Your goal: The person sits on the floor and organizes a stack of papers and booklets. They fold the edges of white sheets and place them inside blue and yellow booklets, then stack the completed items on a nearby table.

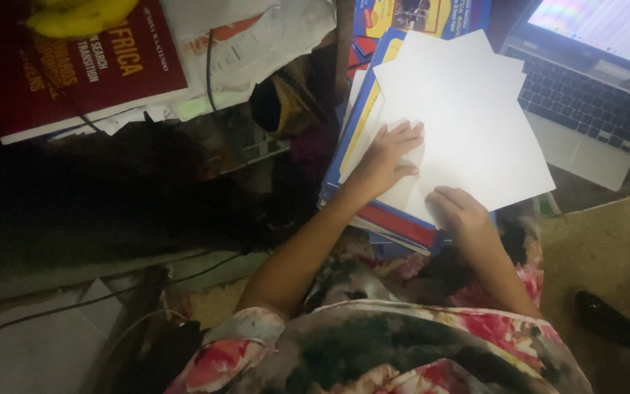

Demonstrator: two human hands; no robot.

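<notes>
The white paper sheet [468, 109] is the big thing here, lying askew on top of a stack of blue books [359, 124], its upper right corner hanging over the keyboard of the laptop [585, 102] just to the right of the sheet. It looks thin, light and floppy, the sort that creases easily and slides on the glossy cover beneath, so it is best taken by a free corner or edge. Its far and right edges are the open ones; room to the left of the sheet is cramped by a dark bag [286, 102] and, farther left, a red book [74, 66] with a banana [82, 14] on it. The left hand [388, 157] lies flat, fingers spread, pressing the sheet's lower left part. The right hand [457, 211] is curled at the sheet's near edge, knuckles down on it; whether it pinches the paper I cannot tell.
</notes>
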